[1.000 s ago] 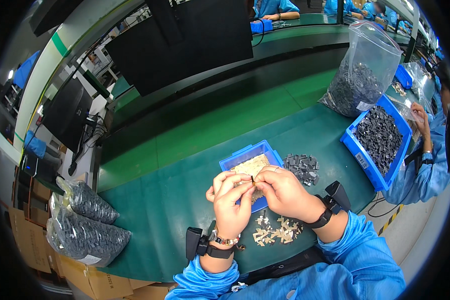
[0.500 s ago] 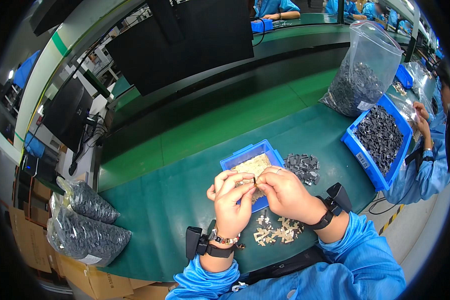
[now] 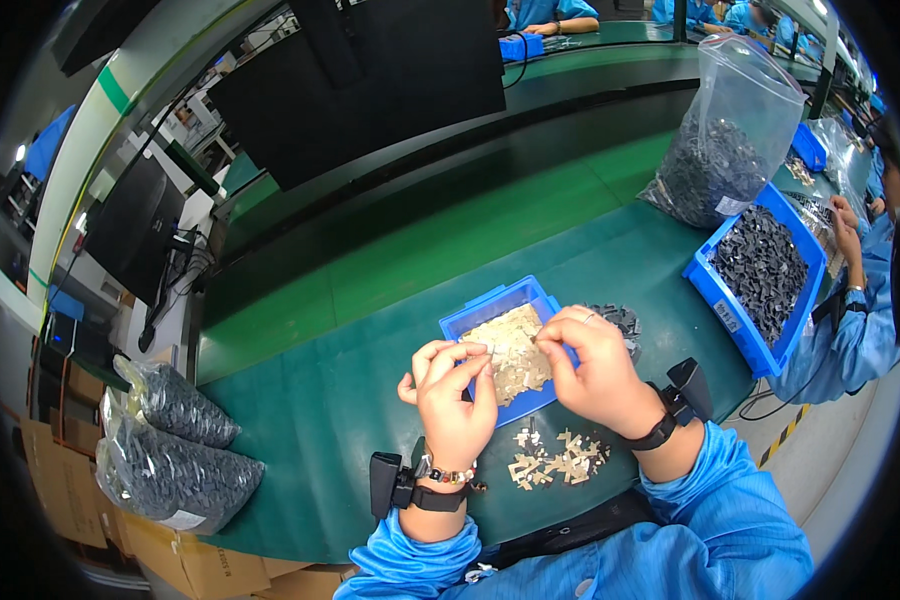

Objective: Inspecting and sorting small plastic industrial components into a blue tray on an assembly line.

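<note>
My left hand (image 3: 454, 402) is closed in a pinch at the left side of a small blue bin (image 3: 460, 324). My right hand (image 3: 602, 372) pinches too, over the bin's right side, thumb against forefinger. Whatever lies between the fingertips of either hand is too small to make out. Many flat beige pieces (image 3: 508, 345) fill the bin. A heap of small dark grey plastic pieces (image 3: 625, 325) sits beyond my right hand, partly hidden by it. Nearer to me, a loose pile of beige pieces (image 3: 568, 460) is spread on the green table mat (image 3: 330, 430).
At the right stands a larger blue bin (image 3: 718, 312) full of dark pieces, beside an upright clear bag (image 3: 715, 165) of similar parts. Two filled clear bags (image 3: 185, 475) lie at the left edge. A co-worker's hand (image 3: 846, 232) is at far right; a black panel (image 3: 360, 95) rises behind.
My hands, which met over the bin around a small dark piece, have drawn apart. The right hand has shifted right, uncovering more beige pieces and hiding more of the grey heap.
</note>
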Demonstrator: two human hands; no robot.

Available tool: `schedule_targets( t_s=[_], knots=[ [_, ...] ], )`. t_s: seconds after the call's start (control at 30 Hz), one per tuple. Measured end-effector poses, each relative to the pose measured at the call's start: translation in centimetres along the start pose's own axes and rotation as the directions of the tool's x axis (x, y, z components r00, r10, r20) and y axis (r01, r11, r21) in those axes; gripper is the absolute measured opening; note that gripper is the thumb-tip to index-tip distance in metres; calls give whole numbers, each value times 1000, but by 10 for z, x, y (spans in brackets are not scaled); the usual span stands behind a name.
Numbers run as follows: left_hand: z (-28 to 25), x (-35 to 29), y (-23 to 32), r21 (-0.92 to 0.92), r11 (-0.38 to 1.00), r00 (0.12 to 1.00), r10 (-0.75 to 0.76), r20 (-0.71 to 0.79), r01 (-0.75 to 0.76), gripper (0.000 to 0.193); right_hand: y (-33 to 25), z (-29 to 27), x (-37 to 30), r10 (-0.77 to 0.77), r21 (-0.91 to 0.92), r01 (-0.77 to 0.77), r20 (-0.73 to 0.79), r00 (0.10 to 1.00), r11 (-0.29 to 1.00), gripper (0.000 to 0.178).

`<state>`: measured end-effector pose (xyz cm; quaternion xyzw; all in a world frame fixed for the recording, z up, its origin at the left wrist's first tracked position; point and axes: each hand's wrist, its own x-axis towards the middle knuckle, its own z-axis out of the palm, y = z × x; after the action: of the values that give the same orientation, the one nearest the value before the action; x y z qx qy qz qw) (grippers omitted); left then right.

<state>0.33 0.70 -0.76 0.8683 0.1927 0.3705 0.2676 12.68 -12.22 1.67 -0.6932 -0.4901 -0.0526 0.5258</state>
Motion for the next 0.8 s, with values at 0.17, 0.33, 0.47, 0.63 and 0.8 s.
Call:
schedule_targets(
  t_s=[0.17,0.33,0.47,0.63,0.8],
  knots=[
    [3,0,3,118,993,1000,-16,6,16,7,4,-1,1,-15,-22,14,-41,999,1000,4],
    [2,-2,2,88,996,1000,-17,-13,18,5,7,2,-1,-66,-16,66,-30,997,998,6],
    [1,-1,1,95,995,1000,-29,0,29,8,6,4,-3,-114,-75,113,0,994,991,7],
    [2,0,6,-109,994,996,22,82,-13,7,2,11,-8,-268,-212,269,36,963,939,9],
    [-2,-2,-5,-321,945,991,-24,129,64,11,-4,9,-7,-262,-163,274,88,961,948,11]
  ],
)
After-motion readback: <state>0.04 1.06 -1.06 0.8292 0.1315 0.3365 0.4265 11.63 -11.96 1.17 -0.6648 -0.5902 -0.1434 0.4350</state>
